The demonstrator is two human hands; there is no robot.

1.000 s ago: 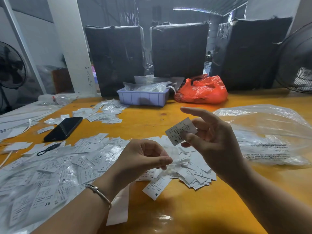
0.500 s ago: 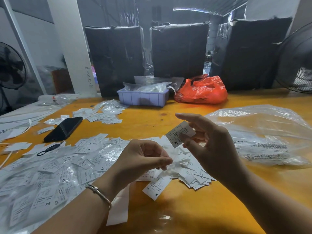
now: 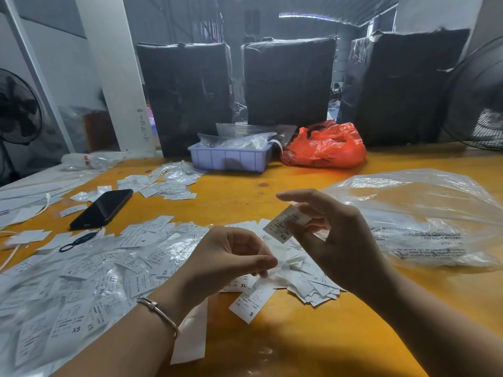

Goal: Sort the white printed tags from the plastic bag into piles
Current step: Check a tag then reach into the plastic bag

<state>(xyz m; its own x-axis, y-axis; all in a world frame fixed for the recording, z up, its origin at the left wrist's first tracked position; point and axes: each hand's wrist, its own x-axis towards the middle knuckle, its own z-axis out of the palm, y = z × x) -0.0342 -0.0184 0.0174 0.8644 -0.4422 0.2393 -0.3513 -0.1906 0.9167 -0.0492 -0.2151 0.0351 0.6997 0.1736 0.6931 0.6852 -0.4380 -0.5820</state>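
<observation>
While both hands hover above the bench, the scene reads as follows.
Right hand (image 3: pixel 345 248): raised over the loose pile; thumb and middle fingers (image 3: pixel 299 231) pinch one XS tag (image 3: pixel 285 224), index finger held straight above it.
XS tag: off the bench, long axis tilted, upper end toward the right, "XS" end down-left.
Left hand (image 3: pixel 226 259): fingers curled, thumb and fingertips pinching a few tags at the near edge of the loose pile (image 3: pixel 304 278).
S tag (image 3: pixel 251 302): flat on the bench (image 3: pixel 299 344) just below the left hand, "S" end nearest the person.
Plastic bag (image 3: pixel 424 219): lies right of the right hand, near it.
Sorted spread (image 3: pixel 89 273): fills the left side.
Open room: bare bench near the front edge and between the hands and the purple tray (image 3: pixel 231 159).
Phone (image 3: pixel 102 208): far left, well apart.
</observation>
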